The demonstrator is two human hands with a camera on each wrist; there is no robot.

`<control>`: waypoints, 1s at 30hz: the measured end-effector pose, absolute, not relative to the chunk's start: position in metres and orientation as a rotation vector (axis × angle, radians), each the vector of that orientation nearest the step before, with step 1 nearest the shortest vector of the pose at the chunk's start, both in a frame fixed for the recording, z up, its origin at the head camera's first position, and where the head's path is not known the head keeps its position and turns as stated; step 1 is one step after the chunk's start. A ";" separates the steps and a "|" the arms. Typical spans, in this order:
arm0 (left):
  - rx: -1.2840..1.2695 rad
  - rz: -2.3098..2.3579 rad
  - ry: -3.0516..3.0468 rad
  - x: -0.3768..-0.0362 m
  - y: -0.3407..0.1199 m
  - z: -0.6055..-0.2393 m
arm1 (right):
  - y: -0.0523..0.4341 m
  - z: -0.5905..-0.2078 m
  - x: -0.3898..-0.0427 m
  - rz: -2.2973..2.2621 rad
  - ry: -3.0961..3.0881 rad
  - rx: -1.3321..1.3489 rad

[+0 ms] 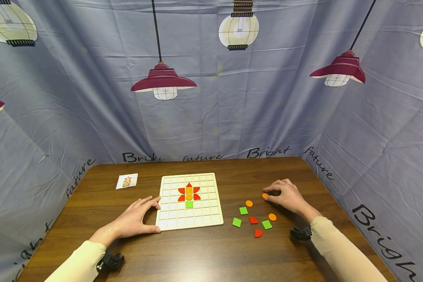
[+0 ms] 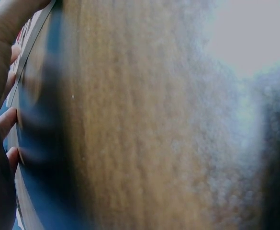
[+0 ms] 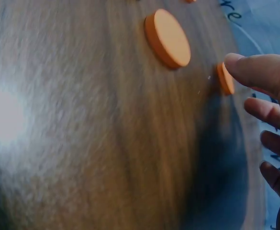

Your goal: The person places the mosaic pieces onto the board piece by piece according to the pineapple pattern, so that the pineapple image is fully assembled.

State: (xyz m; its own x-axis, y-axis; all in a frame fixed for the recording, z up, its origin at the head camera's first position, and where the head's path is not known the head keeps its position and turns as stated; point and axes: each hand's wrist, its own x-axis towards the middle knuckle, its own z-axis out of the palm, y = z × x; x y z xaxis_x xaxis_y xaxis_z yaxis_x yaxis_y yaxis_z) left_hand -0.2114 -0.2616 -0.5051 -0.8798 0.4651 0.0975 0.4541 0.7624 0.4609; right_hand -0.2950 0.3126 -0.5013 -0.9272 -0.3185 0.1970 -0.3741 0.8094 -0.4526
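On the table lies a pale gridded board (image 1: pixel 169 217) bearing a figure of red, orange and green pieces: a red triangle (image 1: pixel 189 185) on top, red petal shapes at the sides, an orange square and disc in the middle, a green square (image 1: pixel 189 204) below. My left hand (image 1: pixel 137 217) rests spread along the board's left edge, thumb at the near corner, fingertips farther up. To the right, my right hand (image 1: pixel 285 197) pinches an orange disc (image 3: pixel 227 79) low at the table, thumb on its near side. Another orange disc (image 3: pixel 168 39) lies closer to that wrist camera.
Between board and right hand lie loose pieces: green squares (image 1: pixel 237 222), red quarter-rounds (image 1: pixel 258 233) and orange discs (image 1: pixel 249 203). A small card (image 1: pixel 127 181) printed with a coloured figure lies at the back left. Behind the wooden table (image 1: pixel 204 254) hangs a printed blue-grey curtain (image 1: pixel 211 117).
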 end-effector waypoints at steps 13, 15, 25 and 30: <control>0.769 0.767 2.926 -0.213 -0.261 -0.504 | 0.319 -0.515 -0.296 0.955 -2.845 0.546; 0.783 0.769 2.935 -0.212 -0.262 -0.504 | 0.319 -0.516 -0.296 0.963 -2.841 0.545; 0.784 0.774 2.932 -0.212 -0.261 -0.504 | 0.319 -0.517 -0.296 0.952 -2.838 0.534; 0.773 0.769 2.925 -0.212 -0.261 -0.505 | 0.319 -0.518 -0.296 0.920 -2.847 0.522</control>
State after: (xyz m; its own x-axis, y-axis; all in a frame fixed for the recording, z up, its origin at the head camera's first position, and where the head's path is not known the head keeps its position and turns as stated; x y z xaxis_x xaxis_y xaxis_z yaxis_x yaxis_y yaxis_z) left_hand -0.2122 -0.2610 -0.5045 -0.8772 0.4689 0.1036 0.4592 0.7559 0.4666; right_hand -0.2959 0.3193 -0.5177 -0.9356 -0.2896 0.2021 -0.3531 0.7582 -0.5482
